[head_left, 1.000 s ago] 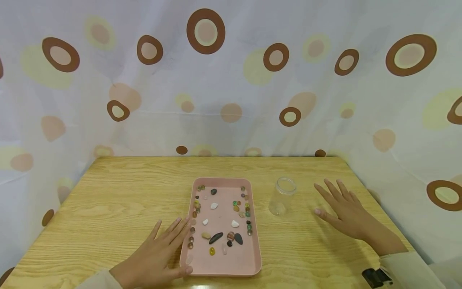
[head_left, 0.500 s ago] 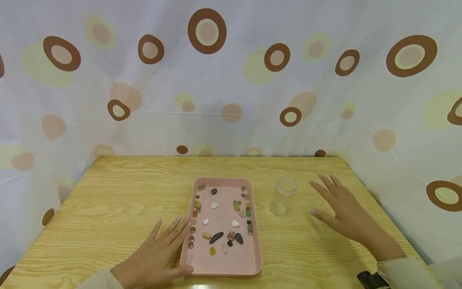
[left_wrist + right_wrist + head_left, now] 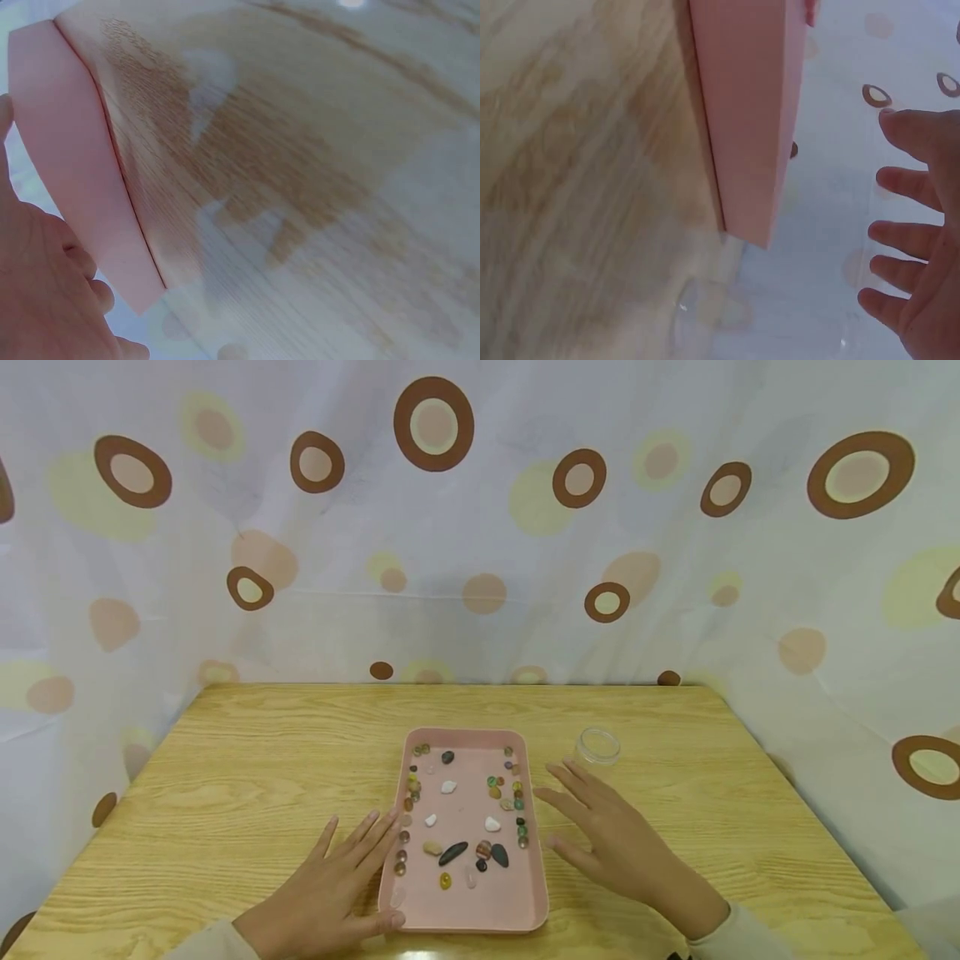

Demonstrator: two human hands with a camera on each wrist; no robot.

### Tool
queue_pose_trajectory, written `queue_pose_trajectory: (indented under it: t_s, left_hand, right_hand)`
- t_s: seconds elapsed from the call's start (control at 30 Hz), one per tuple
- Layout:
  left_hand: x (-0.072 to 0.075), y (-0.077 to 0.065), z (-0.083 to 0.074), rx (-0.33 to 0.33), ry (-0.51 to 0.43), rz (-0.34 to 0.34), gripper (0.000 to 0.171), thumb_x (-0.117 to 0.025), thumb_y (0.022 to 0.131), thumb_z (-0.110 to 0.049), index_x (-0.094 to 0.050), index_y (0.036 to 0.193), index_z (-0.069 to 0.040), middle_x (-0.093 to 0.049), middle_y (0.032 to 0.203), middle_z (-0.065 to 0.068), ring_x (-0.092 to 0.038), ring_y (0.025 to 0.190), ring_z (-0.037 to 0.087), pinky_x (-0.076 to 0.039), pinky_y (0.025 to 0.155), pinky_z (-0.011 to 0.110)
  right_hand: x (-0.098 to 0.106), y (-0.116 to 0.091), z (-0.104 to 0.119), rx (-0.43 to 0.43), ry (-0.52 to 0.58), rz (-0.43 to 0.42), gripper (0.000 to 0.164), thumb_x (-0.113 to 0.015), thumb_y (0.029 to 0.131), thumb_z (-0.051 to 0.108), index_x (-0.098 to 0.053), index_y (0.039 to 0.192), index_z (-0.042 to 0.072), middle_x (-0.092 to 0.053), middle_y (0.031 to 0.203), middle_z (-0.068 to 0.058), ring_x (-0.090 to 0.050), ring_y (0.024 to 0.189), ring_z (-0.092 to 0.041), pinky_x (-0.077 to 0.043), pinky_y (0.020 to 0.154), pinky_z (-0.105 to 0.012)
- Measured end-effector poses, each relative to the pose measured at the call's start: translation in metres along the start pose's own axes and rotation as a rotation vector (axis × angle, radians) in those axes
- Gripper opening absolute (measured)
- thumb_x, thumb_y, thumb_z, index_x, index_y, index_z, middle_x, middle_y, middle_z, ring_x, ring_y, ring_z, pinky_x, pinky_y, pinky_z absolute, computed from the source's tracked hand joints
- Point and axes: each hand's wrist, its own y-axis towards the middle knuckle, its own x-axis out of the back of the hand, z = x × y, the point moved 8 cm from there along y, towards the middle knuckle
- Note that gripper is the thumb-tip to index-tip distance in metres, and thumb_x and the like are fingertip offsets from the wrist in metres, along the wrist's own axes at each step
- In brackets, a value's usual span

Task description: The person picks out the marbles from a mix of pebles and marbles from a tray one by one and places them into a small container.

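Observation:
A shallow pink tray [image 3: 468, 913] lies on the wooden table, holding many small polished stones. White stones [image 3: 492, 824] and dark oval stones [image 3: 453, 853] are spread in its middle, and round beads [image 3: 401, 868] line both long sides. My left hand [image 3: 330, 887] rests along the tray's left rim, fingers straight and spread, with the thumb at the near-left corner. My right hand [image 3: 621, 847] hovers just right of the tray, fingers spread and holding nothing. Behind it stands a clear jar [image 3: 600, 746]; in the head view the hand hides its lower part.
The wooden table [image 3: 270, 760] runs back to a curtain [image 3: 480, 527] printed with brown and cream circles, which also hangs at both sides. In the right wrist view the tray's pink side wall [image 3: 746, 112] and the faint clear jar [image 3: 709, 319] show.
My right hand has moved left from beyond the jar to the tray's right side, now covering part of the jar. The left hand, tray and stones have stayed put.

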Motion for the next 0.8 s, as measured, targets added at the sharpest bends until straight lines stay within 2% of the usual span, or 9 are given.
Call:
queue_pose_trajectory:
  t_s: [0.17,0.37,0.47,0.67,0.8]
  left_hand:
    - [0.002,0.0,-0.001,0.002,0.01,-0.004,0.088,-0.047,0.09,-0.065,-0.023,0.153,-0.008,-0.015,0.16,0.006,-0.015,0.146,0.029,-0.009,0.11,0.067]
    - [0.002,0.0,-0.002,0.006,0.022,-0.003,0.089,-0.048,0.09,-0.066,-0.024,0.152,-0.008,-0.016,0.16,0.006,-0.016,0.146,0.029,-0.01,0.11,0.067]
    - [0.001,0.0,-0.001,0.007,0.013,0.002,0.089,-0.047,0.09,-0.065,-0.024,0.152,-0.007,-0.016,0.16,0.006,-0.016,0.146,0.029,-0.009,0.11,0.066]
    - [0.001,0.0,0.0,0.008,0.003,0.007,0.089,-0.046,0.09,-0.067,-0.023,0.152,-0.007,-0.016,0.16,0.007,-0.015,0.146,0.03,-0.009,0.11,0.067]
    - [0.0,0.0,0.0,0.008,0.004,0.008,0.089,-0.046,0.09,-0.066,-0.022,0.153,-0.007,-0.015,0.16,0.007,-0.014,0.146,0.029,-0.009,0.11,0.067]
  right_hand:
    - [-0.035,0.004,-0.001,-0.13,0.042,0.111,0.051,-0.072,0.086,0.032,-0.058,0.131,0.012,-0.043,0.146,-0.019,-0.035,0.136,-0.043,-0.041,0.098,-0.06]
    - [-0.054,0.006,0.004,-0.235,0.079,0.166,0.043,-0.072,0.086,0.031,-0.064,0.123,0.01,-0.049,0.139,-0.021,-0.039,0.131,-0.046,-0.041,0.098,-0.062]
    - [-0.057,0.007,0.006,-0.274,0.068,0.158,0.04,-0.074,0.084,0.03,-0.066,0.117,0.009,-0.049,0.137,-0.022,-0.041,0.13,-0.045,-0.041,0.097,-0.062]
    - [-0.061,0.01,0.012,-0.27,-0.025,0.09,0.028,-0.08,0.078,0.026,-0.068,0.096,0.007,-0.053,0.129,-0.022,-0.049,0.123,-0.04,-0.049,0.091,-0.054]
    - [-0.06,0.012,0.013,-0.303,-0.067,0.057,0.021,-0.081,0.075,0.023,-0.068,0.085,0.008,-0.054,0.126,-0.02,-0.051,0.119,-0.037,-0.052,0.086,-0.05]
